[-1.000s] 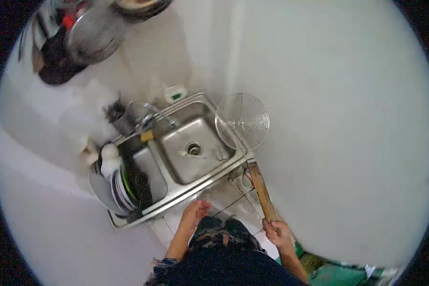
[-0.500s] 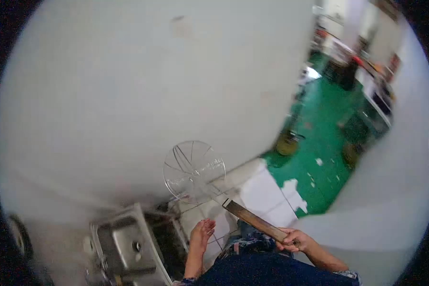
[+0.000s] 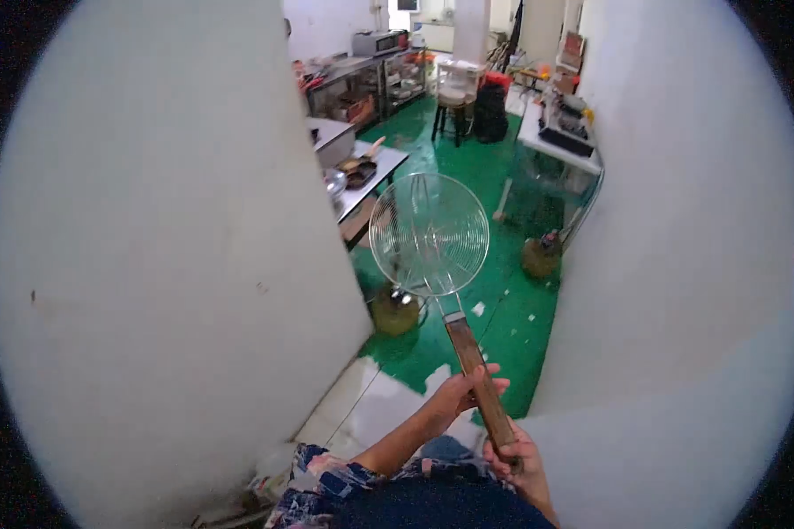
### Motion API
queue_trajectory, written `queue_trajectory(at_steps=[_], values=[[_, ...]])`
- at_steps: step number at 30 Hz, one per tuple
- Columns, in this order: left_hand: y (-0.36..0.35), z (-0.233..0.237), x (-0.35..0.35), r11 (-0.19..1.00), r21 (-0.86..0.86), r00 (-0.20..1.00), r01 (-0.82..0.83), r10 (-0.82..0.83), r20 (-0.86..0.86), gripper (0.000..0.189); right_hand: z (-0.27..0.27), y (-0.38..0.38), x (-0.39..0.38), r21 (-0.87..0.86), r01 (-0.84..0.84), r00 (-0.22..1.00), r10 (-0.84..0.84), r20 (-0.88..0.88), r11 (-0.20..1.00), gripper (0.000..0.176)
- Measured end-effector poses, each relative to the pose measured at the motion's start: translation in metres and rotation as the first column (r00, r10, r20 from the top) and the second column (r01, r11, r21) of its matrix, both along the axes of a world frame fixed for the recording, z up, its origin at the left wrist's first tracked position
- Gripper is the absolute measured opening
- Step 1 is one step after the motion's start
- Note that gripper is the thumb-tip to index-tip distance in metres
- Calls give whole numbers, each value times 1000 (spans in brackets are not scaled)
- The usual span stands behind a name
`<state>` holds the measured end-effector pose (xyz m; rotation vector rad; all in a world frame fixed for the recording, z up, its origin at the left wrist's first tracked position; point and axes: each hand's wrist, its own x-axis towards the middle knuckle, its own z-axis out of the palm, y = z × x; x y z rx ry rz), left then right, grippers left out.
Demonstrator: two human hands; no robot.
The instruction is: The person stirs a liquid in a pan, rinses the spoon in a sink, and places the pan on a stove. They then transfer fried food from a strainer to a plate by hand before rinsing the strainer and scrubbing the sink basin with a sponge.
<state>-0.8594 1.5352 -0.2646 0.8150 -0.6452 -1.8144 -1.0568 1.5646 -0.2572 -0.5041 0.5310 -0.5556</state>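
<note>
A round wire strainer (image 3: 429,234) with a long wooden handle points away from me at the centre of the view. My right hand (image 3: 519,454) is wrapped round the lower end of the handle. Higher up, my left hand (image 3: 468,392) is against the left side of the handle, with its thumb across it and its fingers showing past the right side. The strainer's mesh is upright in front of the green floor (image 3: 423,348).
White walls stand at left (image 3: 168,220) and right (image 3: 679,220). Beyond are a table with pans (image 3: 388,161), a stove (image 3: 566,132) on a stand, two gas cylinders (image 3: 395,313) (image 3: 541,257), a stool (image 3: 453,104) and a black bag (image 3: 490,115).
The view has turned from the wall and sink toward the green-floored room. My left hand, apart from the strainer before, is now on its handle. The strainer points more straight ahead.
</note>
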Motion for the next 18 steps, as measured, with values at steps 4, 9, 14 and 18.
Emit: queue_trajectory(at_steps=[4,9,14,18], values=[[-131,36,-19,996,-23,990,-90,88,-109,50,28,-110,8,-32,164,983,-161,84,986,74],[-267,35,-17,995,-68,997,-75,76,14,38,34,-232,22,-68,233,961,-219,166,970,68],[-399,21,17,990,-44,990,-132,134,50,36,6,-376,50,-179,156,976,-124,177,971,67],[-511,-9,61,984,-94,985,-151,157,70,40,4,-501,80,-264,-60,983,12,-182,963,68]])
